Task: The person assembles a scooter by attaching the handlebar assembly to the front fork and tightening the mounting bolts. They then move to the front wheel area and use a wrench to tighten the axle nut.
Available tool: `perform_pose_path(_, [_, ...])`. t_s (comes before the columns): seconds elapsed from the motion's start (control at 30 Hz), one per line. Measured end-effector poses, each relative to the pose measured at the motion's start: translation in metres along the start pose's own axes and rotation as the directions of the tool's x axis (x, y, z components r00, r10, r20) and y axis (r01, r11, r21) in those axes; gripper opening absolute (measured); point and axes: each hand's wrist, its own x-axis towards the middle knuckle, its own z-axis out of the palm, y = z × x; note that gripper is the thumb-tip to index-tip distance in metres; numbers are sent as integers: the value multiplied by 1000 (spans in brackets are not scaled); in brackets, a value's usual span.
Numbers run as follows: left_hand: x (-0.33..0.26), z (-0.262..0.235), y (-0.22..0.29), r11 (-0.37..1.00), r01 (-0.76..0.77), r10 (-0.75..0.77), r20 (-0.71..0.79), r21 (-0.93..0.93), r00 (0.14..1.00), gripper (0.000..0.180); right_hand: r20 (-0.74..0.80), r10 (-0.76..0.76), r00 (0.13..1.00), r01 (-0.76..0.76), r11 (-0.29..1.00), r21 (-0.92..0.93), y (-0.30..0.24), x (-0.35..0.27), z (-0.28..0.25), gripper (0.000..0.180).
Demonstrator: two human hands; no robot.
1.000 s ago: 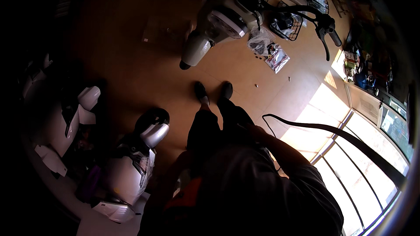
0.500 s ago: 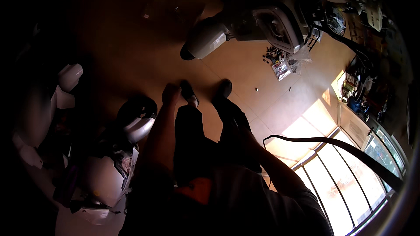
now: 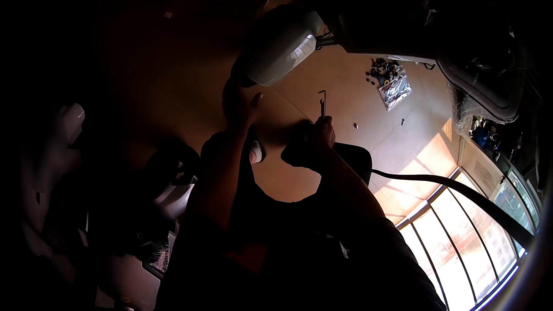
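My right hand (image 3: 324,132) is closed around thin metal hand tools above the floor. A hex key (image 3: 323,93) with a bent tip sticks up out of it, beside what looks like a wrench (image 3: 322,105). My left hand (image 3: 245,109) reaches to the dark wheel below a glossy grey fender (image 3: 282,52) of a scooter-like vehicle. Its thumb stands apart from the fingers, and no tool shows in it. Deep shadow hides the fingertips, so whether they touch the wheel cannot be seen.
Small dark parts (image 3: 383,70) and a clear plastic bag (image 3: 396,92) lie on the tiled floor. Two small pieces lie nearer, one a bolt-like piece (image 3: 356,125). A second vehicle (image 3: 173,198) stands at left. A black strap (image 3: 438,178) crosses toward the bright glass door (image 3: 455,247) at right.
I am lower and closer to the fender, with my knees bent. My left hand has come up to the wheel. My right hand has moved forward, and the tools in it now show.
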Motion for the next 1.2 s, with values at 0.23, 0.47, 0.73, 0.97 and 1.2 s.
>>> perform_pose_path(0.23, [33, 63, -34, 952, -298, 294, -72, -66, 953, 73, 240, -49, 970, 153, 886, -437, 16, 172, 47, 40])
perform_pose_path(0.47, [99, 36, -51, 793, -421, 487, 42, -440, 872, 63, 280, -207, 937, 335, 758, -559, 4, 252, 79, 38])
perform_pose_path(0.73, [165, 40, -76, 810, -146, 292, 174, -567, 941, 70, 262, -551, 792, 558, 480, -677, -72, 210, 56, 46])
perform_pose_path(0.97, [132, 12, -44, 827, -403, 416, -56, -391, 908, 72, 215, -699, 682, 705, 548, -451, -110, 176, 26, 56])
perform_pose_path(1.2, [87, 27, -85, 921, -299, 376, -359, 251, 855, 57, 280, -741, 610, 785, 519, -338, -115, 161, 39, 51])
